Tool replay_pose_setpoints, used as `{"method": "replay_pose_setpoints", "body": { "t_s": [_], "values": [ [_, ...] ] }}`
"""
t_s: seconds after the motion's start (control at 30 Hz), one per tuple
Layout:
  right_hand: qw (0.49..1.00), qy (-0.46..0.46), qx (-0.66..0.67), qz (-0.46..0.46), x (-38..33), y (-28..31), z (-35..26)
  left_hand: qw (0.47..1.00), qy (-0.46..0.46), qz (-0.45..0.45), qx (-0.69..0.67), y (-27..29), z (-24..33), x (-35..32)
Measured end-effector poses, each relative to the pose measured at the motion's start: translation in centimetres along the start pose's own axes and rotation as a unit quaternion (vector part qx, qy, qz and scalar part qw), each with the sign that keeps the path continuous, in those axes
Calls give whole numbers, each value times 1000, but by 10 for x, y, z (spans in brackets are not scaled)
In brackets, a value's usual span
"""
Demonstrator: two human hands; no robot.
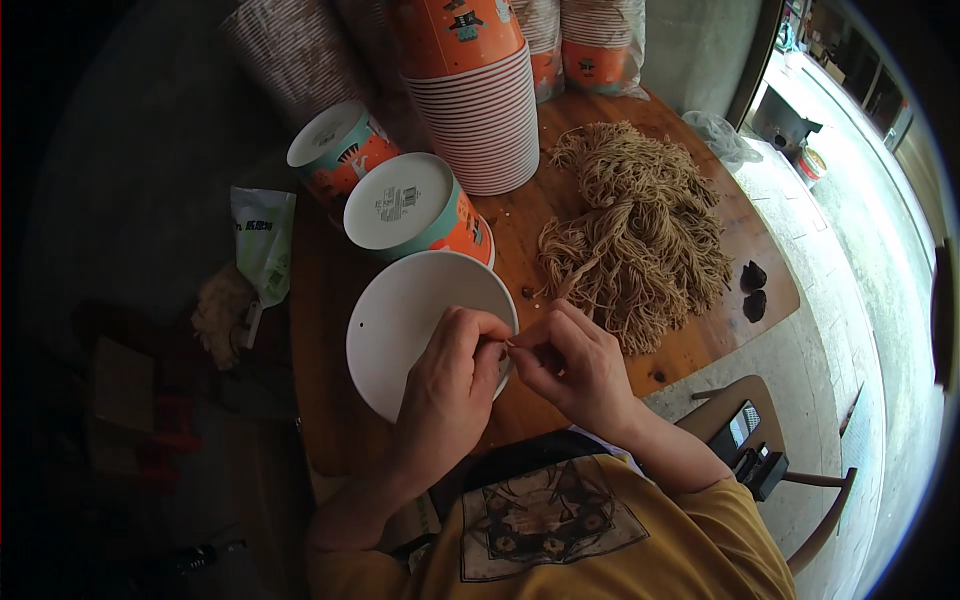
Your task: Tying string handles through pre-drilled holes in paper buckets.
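Observation:
A white paper bucket (395, 310) stands near me on the wooden table, its open mouth tilted up toward me. A small dark hole shows in its left wall. Over its right rim my left hand (452, 365) is closed in a pinch. My right hand (580, 365) pinches too, its fingertips meeting the left ones just at the rim. Something tiny and pale seems to lie between the fingertips, too small to name. Right beyond my right hand spreads a heap of tan cord (640, 240).
Upside-down orange buckets (400, 205) and a tall nested stack (475, 120) stand behind the white one. Two dark pieces (754, 290) lie near the table's right edge (775, 310). A chair (765, 415) holding a phone (740, 428) is at the right; a green-white bag (265, 240) is at the left.

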State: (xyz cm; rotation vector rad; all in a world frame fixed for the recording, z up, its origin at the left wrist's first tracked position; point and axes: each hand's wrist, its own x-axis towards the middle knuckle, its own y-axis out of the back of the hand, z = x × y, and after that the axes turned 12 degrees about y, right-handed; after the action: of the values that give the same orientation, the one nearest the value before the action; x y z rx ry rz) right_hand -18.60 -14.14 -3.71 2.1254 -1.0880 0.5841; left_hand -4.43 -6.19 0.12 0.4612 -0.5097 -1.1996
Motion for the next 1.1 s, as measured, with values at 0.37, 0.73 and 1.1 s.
{"method": "replay_pose_setpoints", "body": {
  "t_s": [0.37,0.73,1.1],
  "values": [
    [1000,3,-6,-5,0,0,1,1000,-6,-19,5,3,-1,4],
    [995,79,-63,9,-4,-3,5,994,10,1,-110,-6,-11,4],
    [993,94,-68,28,-7,-7,6,989,40,19,-140,-8,-7,4]
  ]
}}
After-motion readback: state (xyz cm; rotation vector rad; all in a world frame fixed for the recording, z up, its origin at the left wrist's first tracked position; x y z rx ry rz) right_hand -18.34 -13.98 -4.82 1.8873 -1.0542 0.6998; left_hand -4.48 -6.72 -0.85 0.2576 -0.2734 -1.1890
